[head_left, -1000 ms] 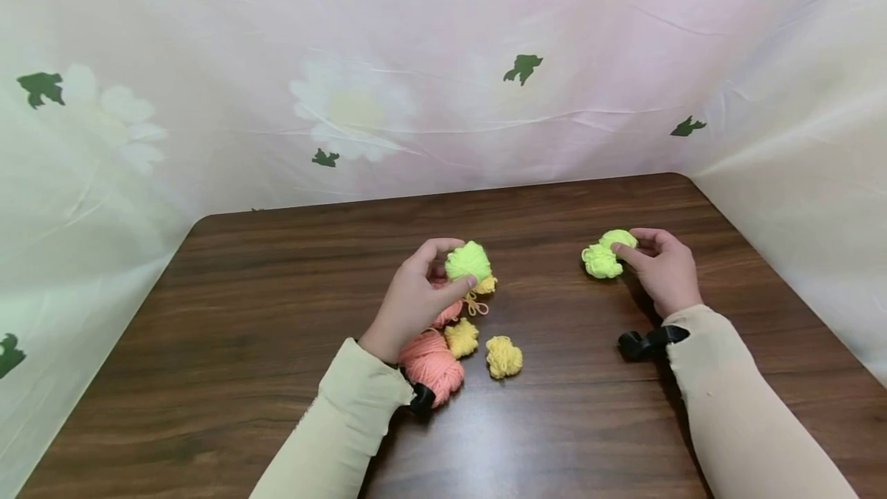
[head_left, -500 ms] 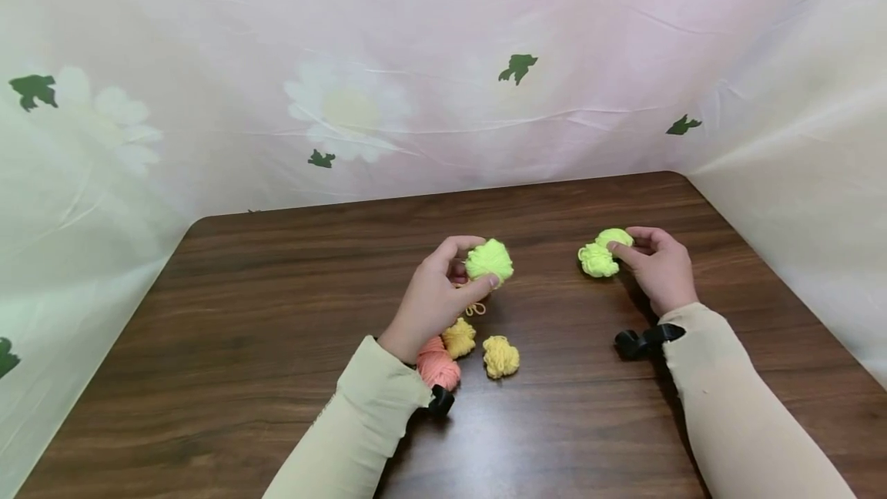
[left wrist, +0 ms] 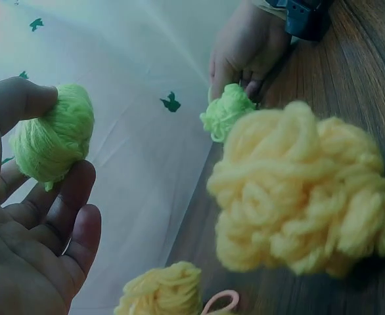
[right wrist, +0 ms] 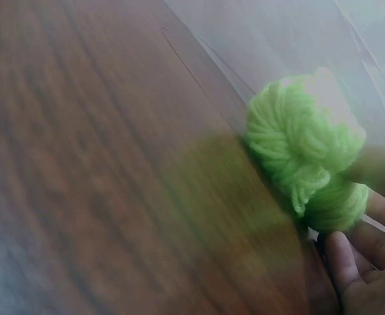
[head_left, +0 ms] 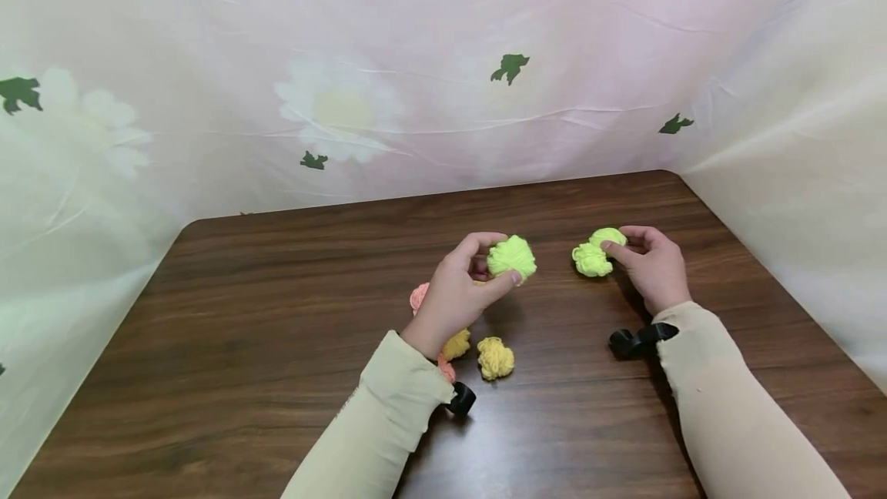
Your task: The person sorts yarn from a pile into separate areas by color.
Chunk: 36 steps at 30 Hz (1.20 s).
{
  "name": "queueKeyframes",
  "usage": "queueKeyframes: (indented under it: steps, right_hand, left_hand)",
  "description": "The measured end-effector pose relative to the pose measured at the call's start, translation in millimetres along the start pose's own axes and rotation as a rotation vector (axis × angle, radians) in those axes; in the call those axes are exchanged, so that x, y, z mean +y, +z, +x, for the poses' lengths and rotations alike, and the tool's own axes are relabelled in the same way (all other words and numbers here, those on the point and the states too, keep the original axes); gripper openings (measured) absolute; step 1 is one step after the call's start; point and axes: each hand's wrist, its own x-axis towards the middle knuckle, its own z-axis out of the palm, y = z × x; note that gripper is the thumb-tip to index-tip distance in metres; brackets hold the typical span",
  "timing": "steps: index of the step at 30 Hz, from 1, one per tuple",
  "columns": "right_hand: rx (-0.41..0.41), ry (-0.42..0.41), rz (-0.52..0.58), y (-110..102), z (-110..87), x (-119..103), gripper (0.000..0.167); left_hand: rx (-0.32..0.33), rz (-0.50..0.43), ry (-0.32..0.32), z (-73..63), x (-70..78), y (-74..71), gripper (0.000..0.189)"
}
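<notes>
"One green yarn ball [head_left: 512, 257] is up over the table [head_left: 291, 299]! Who has it?"

"The left grip [head_left: 457, 293]. Thumb and fingers pinch it."

"And the right grip [head_left: 657, 268]?"

"It pinches a second green ball [head_left: 607, 237], over on the right. A third green ball [head_left: 591, 260] touches that one. Two yellow balls [head_left: 495, 359] lie near the left sleeve [head_left: 388, 399]."

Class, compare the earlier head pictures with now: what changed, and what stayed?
The left hand, holding a green ball, moved right, toward the right hand. No grip visibly changed. The right hand stayed at the other two green balls; the rightmost yellow ball stayed put.
</notes>
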Motion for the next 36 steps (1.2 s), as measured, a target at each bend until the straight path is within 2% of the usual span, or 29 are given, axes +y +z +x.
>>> queueKeyframes:
  steps: [10,17,28,36]
  right_hand:
    - [-0.005,0.004,0.009,2,0.2,-3,0.063]
    - [-0.01,0.011,0.003,2,-0.2,-2,0.063]
    - [-0.002,-0.011,-0.009,1,-0.5,1,0.063]
    - [-0.003,-0.021,-0.008,1,-0.1,2,0.06]
  left_hand:
    - [0.002,-0.018,-0.012,5.2,-0.7,10.6,0.047]
    - [0.027,-0.03,-0.03,8.4,-3.1,18.5,0.047]
    - [0.044,0.022,-0.05,10.6,0.4,35.1,0.046]
    - [0.023,0.024,-0.083,13.3,-1.3,46.0,0.046]
